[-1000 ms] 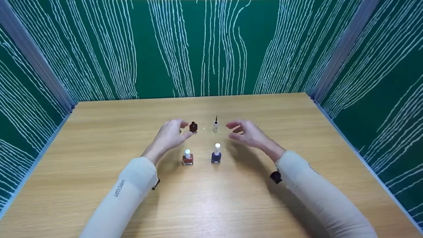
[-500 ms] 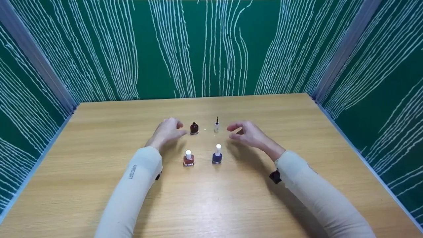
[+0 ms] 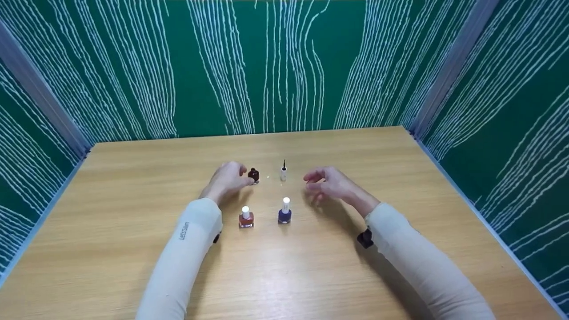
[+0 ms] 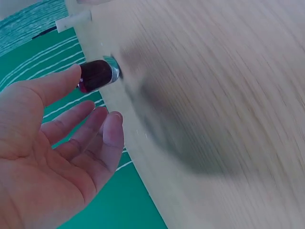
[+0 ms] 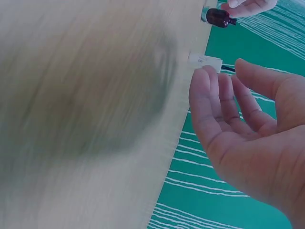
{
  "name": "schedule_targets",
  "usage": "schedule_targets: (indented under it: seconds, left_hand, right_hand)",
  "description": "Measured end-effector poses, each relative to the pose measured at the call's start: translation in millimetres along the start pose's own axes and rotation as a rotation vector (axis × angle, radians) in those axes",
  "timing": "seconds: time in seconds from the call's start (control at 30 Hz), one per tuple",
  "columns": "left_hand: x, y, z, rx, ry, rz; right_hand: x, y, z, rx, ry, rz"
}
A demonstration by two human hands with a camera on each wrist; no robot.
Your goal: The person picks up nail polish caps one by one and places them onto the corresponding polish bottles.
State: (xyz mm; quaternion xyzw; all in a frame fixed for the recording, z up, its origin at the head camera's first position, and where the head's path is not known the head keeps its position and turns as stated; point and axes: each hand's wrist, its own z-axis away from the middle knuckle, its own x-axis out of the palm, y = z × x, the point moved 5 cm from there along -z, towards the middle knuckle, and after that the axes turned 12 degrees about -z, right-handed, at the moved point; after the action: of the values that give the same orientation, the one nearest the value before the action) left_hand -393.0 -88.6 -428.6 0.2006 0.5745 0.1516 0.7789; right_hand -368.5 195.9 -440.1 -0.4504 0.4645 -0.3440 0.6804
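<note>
An uncapped dark red nail polish bottle [image 3: 253,175] stands upright on the table. My left hand [image 3: 227,180] is just left of it; in the left wrist view the thumb tip overlaps the dark bottle [image 4: 96,75], while the fingers stay relaxed and apart from it. A white cap with a brush [image 3: 283,172] stands brush-up to the right of the bottle. My right hand [image 3: 331,183] hovers to the right of this cap, holding nothing, its fingers loosely bent. Nearer the front are an orange-red polish bottle [image 3: 246,218] and a dark blue one [image 3: 284,212], both with white caps on.
The wooden table [image 3: 311,275] ends at a green wall [image 3: 213,66] with white wavy lines, and similar panels rise at both sides. Tiny pale drops [image 3: 268,177] lie between the dark bottle and the brush cap.
My left hand first drew back slightly from the dark red bottle, then came close to it again. My right hand stays beside the brush cap with its fingers shifting a little. The head view shifted slightly.
</note>
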Motion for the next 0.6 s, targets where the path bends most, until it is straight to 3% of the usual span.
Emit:
schedule_targets:
  seconds: [0.13,0.37,0.6]
  left_hand:
    - [0.9,1.3,-5.8,-0.007,-0.004,-0.007]
    - [1.6,4.9,-13.4,0.073,0.006,-0.015]
    - [7.4,5.0,-22.9,0.059,-0.020,-0.009]
  right_hand:
    - [-5.3,1.8,4.6,0.020,0.002,-0.027]
    - [-10.0,3.3,12.0,0.046,0.008,-0.071]
    - [-7.9,8.9,14.1,0.058,-0.002,-0.061]
